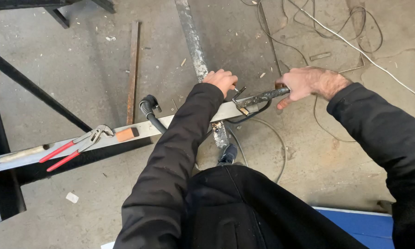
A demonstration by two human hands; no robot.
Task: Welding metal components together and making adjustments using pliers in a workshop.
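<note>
head view: our left hand (pixel 222 80) fingers curl over the grey flat bar (pixel 193 44), steadying it on the long steel bar (pixel 138 131). right hand (pixel 303 83) fingers wrap the electrode holder (pixel 258 98) (tip at joint). red-handled pliers (pixel 74 146) lie apart.

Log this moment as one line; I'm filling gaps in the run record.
left hand: grips flat steel bar | right hand: holds dark tool handle | long steel beam: red-handled pliers on top
</note>
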